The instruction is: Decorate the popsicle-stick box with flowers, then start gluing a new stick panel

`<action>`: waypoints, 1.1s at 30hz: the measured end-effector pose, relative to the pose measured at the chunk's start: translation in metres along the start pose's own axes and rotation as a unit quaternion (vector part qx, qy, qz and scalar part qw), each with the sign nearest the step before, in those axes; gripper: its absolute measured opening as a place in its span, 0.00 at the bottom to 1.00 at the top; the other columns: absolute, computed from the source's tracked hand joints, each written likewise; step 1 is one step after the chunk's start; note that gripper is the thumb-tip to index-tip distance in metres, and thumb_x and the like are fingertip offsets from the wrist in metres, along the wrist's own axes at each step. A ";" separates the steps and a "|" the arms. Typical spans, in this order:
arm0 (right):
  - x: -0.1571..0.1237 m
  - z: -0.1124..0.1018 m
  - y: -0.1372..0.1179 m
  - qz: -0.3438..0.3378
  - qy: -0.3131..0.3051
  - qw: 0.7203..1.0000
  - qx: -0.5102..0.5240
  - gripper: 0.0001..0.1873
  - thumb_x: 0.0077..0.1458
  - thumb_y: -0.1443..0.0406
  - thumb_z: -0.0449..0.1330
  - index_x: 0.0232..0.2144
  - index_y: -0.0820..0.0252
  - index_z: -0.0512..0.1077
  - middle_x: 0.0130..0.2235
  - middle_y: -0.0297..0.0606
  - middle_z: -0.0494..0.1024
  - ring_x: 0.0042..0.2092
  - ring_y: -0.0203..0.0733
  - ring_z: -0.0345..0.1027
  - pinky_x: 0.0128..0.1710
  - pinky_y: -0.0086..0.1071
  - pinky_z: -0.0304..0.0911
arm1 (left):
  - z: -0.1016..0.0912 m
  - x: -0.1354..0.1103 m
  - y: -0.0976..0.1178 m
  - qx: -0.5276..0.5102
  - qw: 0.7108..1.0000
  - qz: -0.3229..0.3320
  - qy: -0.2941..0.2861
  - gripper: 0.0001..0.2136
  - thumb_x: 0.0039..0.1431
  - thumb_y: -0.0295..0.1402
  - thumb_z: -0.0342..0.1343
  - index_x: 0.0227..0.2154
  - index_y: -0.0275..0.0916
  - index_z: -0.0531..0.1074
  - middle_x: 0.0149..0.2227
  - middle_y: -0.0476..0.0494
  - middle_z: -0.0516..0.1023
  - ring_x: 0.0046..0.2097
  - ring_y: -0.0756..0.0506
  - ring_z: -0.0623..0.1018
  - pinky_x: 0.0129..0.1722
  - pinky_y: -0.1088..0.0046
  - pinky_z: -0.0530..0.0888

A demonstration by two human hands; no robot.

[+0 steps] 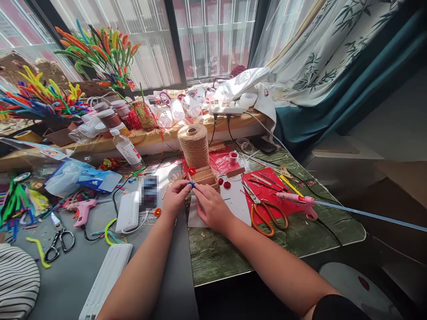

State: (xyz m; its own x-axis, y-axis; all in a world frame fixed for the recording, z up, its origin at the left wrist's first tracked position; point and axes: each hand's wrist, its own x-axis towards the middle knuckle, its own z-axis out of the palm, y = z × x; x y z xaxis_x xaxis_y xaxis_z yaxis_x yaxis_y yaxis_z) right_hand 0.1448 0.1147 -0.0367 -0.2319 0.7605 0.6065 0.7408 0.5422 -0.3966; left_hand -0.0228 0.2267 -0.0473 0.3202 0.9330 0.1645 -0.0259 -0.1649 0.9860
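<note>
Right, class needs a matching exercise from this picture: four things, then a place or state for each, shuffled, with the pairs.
1. Spool
2. Orange scissors
3. Blue piece
4. Dark scissors

A. Between left hand and right hand
B. Left of both hands
C. Upright, behind the hands
D. Right of both hands

Pairs: 1-C, 2-D, 3-A, 4-B

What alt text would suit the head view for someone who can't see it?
A left hand and right hand hold a small blue piece over a cluttered table, in front of a large twine spool. Orange-handled scissors and a pink glue gun lie to the right; colorful pipe cleaners stand by the window.
</note>
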 end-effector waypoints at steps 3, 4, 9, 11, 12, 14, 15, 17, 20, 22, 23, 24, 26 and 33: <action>-0.006 -0.008 -0.002 -0.006 0.038 0.999 0.020 0.31 0.62 0.72 0.54 0.67 0.60 0.62 0.68 0.50 0.65 0.71 0.53 0.54 0.70 0.57 0.56 | -0.002 0.000 0.001 -0.036 0.999 -0.032 -0.008 0.16 0.58 0.46 0.65 0.44 0.42 0.81 0.48 0.41 0.81 0.46 0.44 0.79 0.45 0.69 0.75; -0.008 -0.012 -0.003 -0.003 0.054 0.998 0.029 0.29 0.62 0.72 0.54 0.65 0.58 0.65 0.66 0.49 0.68 0.70 0.52 0.57 0.69 0.57 0.58 | -0.003 0.001 0.002 -0.050 0.998 -0.038 0.000 0.17 0.59 0.47 0.64 0.45 0.43 0.81 0.48 0.41 0.81 0.46 0.45 0.79 0.44 0.70 0.75; -0.014 -0.019 -0.003 0.018 0.081 0.995 0.062 0.22 0.61 0.72 0.56 0.56 0.55 0.72 0.56 0.47 0.77 0.61 0.51 0.68 0.62 0.54 0.67 | -0.006 0.002 0.004 -0.039 0.995 0.013 0.095 0.16 0.60 0.47 0.62 0.43 0.41 0.80 0.44 0.42 0.82 0.44 0.46 0.79 0.44 0.71 0.74; -0.015 -0.015 0.000 0.013 0.074 0.995 0.061 0.23 0.61 0.72 0.56 0.57 0.57 0.71 0.58 0.49 0.76 0.61 0.51 0.68 0.62 0.53 0.68 | -0.003 0.001 0.004 -0.020 0.997 0.034 0.072 0.15 0.59 0.45 0.65 0.43 0.41 0.80 0.46 0.43 0.81 0.47 0.45 0.79 0.49 0.69 0.74; -0.016 -0.013 0.001 0.009 0.070 0.996 0.059 0.23 0.61 0.72 0.56 0.58 0.57 0.71 0.60 0.49 0.74 0.62 0.51 0.68 0.62 0.52 0.68 | -0.001 0.000 0.003 -0.014 0.998 0.038 0.053 0.15 0.57 0.45 0.66 0.43 0.41 0.80 0.46 0.42 0.81 0.48 0.45 0.79 0.50 0.68 0.73; -0.018 -0.008 0.002 0.010 0.063 0.996 0.057 0.25 0.61 0.72 0.55 0.60 0.58 0.69 0.64 0.50 0.71 0.63 0.50 0.68 0.63 0.49 0.68 | 0.003 -0.001 0.001 -0.005 0.999 0.032 0.031 0.16 0.55 0.44 0.68 0.42 0.41 0.80 0.45 0.42 0.81 0.47 0.44 0.79 0.50 0.67 0.74; -0.018 -0.006 0.003 0.015 0.058 0.997 0.056 0.26 0.61 0.72 0.55 0.61 0.58 0.68 0.66 0.50 0.70 0.64 0.50 0.67 0.63 0.48 0.68 | 0.006 -0.001 0.000 -0.003 0.999 0.024 0.029 0.16 0.54 0.45 0.68 0.41 0.41 0.80 0.43 0.43 0.81 0.45 0.44 0.79 0.49 0.67 0.74; -0.019 -0.003 0.003 0.027 0.044 0.997 0.057 0.28 0.61 0.72 0.55 0.62 0.58 0.67 0.67 0.50 0.68 0.65 0.49 0.67 0.64 0.47 0.67 | 0.009 0.000 -0.002 -0.010 0.999 0.006 0.032 0.16 0.53 0.45 0.69 0.39 0.40 0.79 0.40 0.43 0.81 0.42 0.44 0.79 0.46 0.67 0.74; -0.018 -0.001 0.003 0.040 0.027 0.997 0.061 0.27 0.60 0.72 0.55 0.61 0.58 0.67 0.67 0.49 0.67 0.66 0.49 0.65 0.64 0.47 0.67 | 0.011 0.001 -0.004 -0.024 0.999 -0.006 0.033 0.16 0.51 0.46 0.71 0.36 0.40 0.79 0.38 0.44 0.81 0.39 0.45 0.79 0.45 0.67 0.74; -0.017 -0.002 0.002 0.047 0.018 0.997 0.060 0.26 0.60 0.72 0.56 0.61 0.58 0.68 0.68 0.50 0.65 0.66 0.50 0.65 0.63 0.46 0.68 | 0.011 0.002 -0.003 -0.034 0.999 -0.013 0.030 0.16 0.51 0.45 0.71 0.35 0.40 0.79 0.37 0.45 0.81 0.38 0.46 0.78 0.44 0.67 0.73; -0.017 -0.002 0.001 0.050 0.014 0.997 0.059 0.26 0.60 0.72 0.56 0.60 0.59 0.68 0.68 0.51 0.65 0.67 0.51 0.64 0.63 0.46 0.68 | 0.011 0.002 -0.002 -0.041 0.999 -0.019 0.028 0.16 0.51 0.45 0.71 0.35 0.40 0.79 0.36 0.45 0.81 0.38 0.46 0.78 0.43 0.68 0.73; -0.017 -0.002 0.001 0.052 0.011 0.997 0.058 0.26 0.59 0.72 0.56 0.60 0.59 0.68 0.68 0.51 0.64 0.67 0.51 0.64 0.63 0.45 0.69 | 0.011 0.001 0.000 -0.050 0.998 -0.027 0.024 0.15 0.51 0.45 0.71 0.35 0.40 0.78 0.36 0.46 0.81 0.37 0.47 0.77 0.42 0.68 0.73; -0.017 -0.003 -0.001 0.052 0.004 0.997 0.058 0.25 0.59 0.72 0.56 0.59 0.60 0.69 0.68 0.52 0.64 0.66 0.51 0.65 0.62 0.45 0.69 | 0.011 0.001 0.002 -0.063 0.997 -0.043 0.016 0.15 0.52 0.45 0.71 0.34 0.40 0.78 0.34 0.47 0.80 0.35 0.48 0.76 0.41 0.69 0.72; -0.018 -0.003 -0.002 0.048 0.000 0.998 0.043 0.25 0.58 0.72 0.57 0.58 0.60 0.70 0.68 0.53 0.63 0.64 0.53 0.67 0.58 0.45 0.72 | 0.013 -0.001 0.002 -0.068 0.995 -0.067 0.030 0.16 0.51 0.46 0.71 0.33 0.40 0.77 0.33 0.48 0.80 0.32 0.49 0.75 0.36 0.70 0.70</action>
State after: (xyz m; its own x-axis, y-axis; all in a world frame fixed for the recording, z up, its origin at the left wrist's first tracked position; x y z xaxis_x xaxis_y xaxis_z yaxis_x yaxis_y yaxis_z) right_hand 0.1492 0.0986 -0.0448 -0.1624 0.8101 0.5633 0.7023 0.4959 -0.5108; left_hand -0.0110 0.2213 -0.0456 0.2716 0.9620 0.0296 -0.1168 0.0024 0.9932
